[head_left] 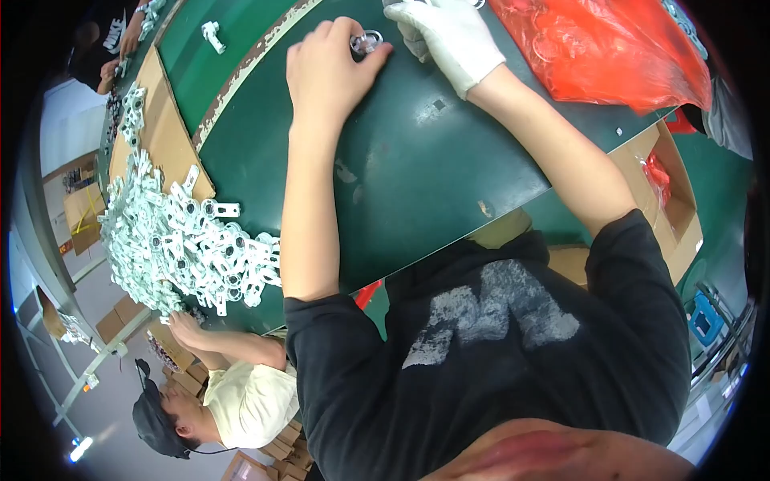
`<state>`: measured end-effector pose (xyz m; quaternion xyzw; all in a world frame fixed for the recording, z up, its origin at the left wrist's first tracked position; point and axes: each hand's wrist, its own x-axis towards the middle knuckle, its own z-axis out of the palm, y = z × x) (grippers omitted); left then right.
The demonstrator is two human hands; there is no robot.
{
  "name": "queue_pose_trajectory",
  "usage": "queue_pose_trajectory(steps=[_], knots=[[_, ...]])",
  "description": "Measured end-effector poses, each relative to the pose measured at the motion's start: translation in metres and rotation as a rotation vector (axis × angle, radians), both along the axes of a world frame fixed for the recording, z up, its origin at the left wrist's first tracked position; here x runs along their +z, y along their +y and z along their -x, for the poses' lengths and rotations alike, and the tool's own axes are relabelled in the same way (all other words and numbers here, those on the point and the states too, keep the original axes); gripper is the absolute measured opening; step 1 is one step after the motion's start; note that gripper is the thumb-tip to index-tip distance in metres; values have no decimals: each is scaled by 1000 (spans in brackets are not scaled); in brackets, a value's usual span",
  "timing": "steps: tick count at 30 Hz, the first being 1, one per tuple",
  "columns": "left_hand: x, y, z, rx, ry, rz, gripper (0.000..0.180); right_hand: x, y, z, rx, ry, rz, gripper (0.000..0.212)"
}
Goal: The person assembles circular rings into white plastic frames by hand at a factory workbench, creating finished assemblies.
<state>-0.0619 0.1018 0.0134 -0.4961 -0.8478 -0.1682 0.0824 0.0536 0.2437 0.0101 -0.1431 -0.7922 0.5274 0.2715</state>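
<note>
- Head view: the bare left hand [325,68] pinched a small round metal part [366,42] between thumb and fingers, low over the green surface [417,176].
- The white-gloved right hand [451,36] sat just beside that part; whether its fingers gripped anything, I couldn't tell.
- A red plastic bag [601,48] lay to the right.
- A heap of white metal brackets [180,240] was piled at the left, where another person's hand [184,327] reached.

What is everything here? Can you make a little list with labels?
Left hand: bare, pinching a small shiny metal ring part
Right hand: white glove, beside the part
Table: dark green
Left side: pile of white metal pieces
Top right: red plastic bag
Right edge: open cardboard box
Nearby: a co-worker in a pale shirt
</note>
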Motion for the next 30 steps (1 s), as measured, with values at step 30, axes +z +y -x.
queue_pose_trajectory(steps=[30], knots=[[-26, -69, -57, -2, -78, -192, 62, 18, -8, -6, 326, -369, -499, 28]])
